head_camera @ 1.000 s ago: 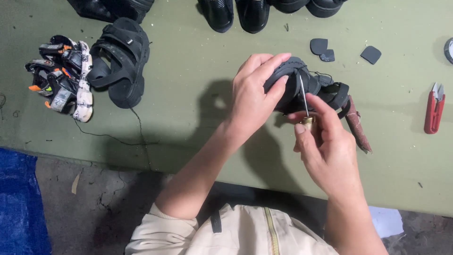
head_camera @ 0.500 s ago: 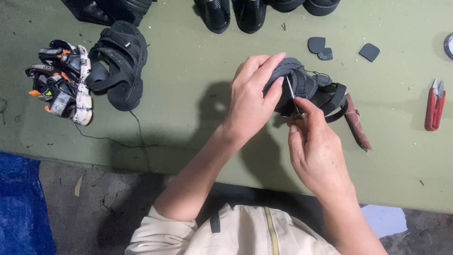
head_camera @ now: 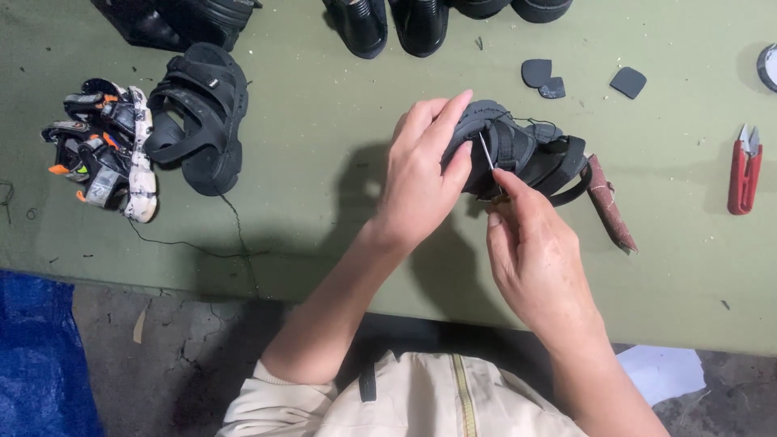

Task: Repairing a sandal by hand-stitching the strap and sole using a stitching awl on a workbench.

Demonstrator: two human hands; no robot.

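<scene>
Under the curled fingers of the left hand [head_camera: 421, 182] sits a black strappy sandal [head_camera: 522, 158], gripped at its toe end with thumb pressed against the sole, resting on the green table [head_camera: 324, 121]. Right hand [head_camera: 538, 259] just below it, thumb and forefinger pinched on a thin metal needle [head_camera: 487, 154] whose tip angles up into the sandal's strap. Right of those fingertips: brown awl-like tool [head_camera: 611, 202] touching the sandal, red thread snips [head_camera: 745, 170] well apart.
</scene>
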